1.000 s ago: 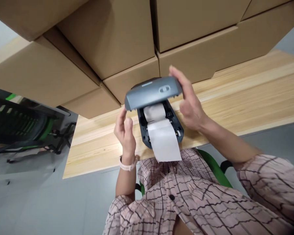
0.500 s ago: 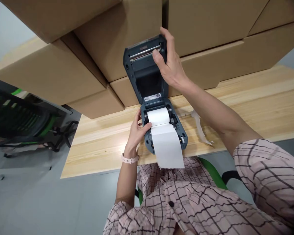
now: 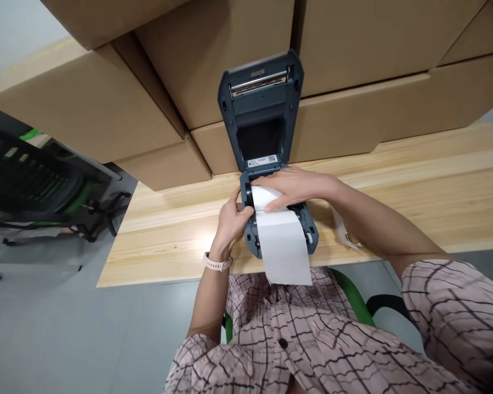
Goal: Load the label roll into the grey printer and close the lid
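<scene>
A dark grey label printer [image 3: 252,243] sits on the table near its front edge, its lid [image 3: 292,104] swung up and back. Inside lies a white label roll [image 3: 263,197], and a blank paper strip [image 3: 285,249] runs from it over the printer's front and past the table edge. My right hand [image 3: 299,186] lies across the roll, fingers over its far side and thumb on the near side, hiding its right part. My left hand [image 3: 230,221] grips the printer's left side, thumb on the rim beside the roll and fingers along the outer wall.
Cardboard boxes [image 3: 353,120] are stacked behind the printer along the wooden table [image 3: 156,235]. A torn paper scrap [image 3: 343,232] lies under my right forearm. A black office chair [image 3: 28,180] stands off to the left.
My right hand has left the raised lid and come down onto the label roll. The lid stays up by itself. My left hand keeps its place on the printer's side.
</scene>
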`<state>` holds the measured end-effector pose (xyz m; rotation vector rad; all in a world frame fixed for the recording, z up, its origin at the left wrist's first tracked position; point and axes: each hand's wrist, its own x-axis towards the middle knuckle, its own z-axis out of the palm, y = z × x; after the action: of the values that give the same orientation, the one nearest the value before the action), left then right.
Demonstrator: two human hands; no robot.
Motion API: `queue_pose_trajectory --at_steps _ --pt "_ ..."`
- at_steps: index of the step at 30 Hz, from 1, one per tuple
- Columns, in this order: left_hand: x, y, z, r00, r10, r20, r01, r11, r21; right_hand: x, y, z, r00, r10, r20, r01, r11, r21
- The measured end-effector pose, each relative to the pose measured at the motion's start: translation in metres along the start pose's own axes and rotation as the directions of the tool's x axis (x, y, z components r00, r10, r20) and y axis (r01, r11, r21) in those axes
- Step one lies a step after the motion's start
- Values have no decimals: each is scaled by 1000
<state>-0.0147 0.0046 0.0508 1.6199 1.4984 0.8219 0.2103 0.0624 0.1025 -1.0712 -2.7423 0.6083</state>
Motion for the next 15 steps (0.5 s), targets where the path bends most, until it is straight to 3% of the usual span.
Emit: queue_pose_trajectory --at_steps 3,6,9,12,15 --pt "0 2 -2 999 28 22 -28 999 21 12 1 3 992 87 88 -76 990 -119" --pt "0 2 -3 999 43 27 -44 999 10 16 -1 2 994 85 69 -80 994 -81" --pt "0 0 -3 999 41 27 -41 999 -10 3 1 -12 999 -16 31 10 985 170" --pt "0 -1 -2 999 41 19 -41 999 -36 -27 7 -36 990 -99 -96 132 879 457" --pt "0 -2 -1 999 37 12 -37 998 -42 -65 17 -59 968 -11 -250 154 813 561"
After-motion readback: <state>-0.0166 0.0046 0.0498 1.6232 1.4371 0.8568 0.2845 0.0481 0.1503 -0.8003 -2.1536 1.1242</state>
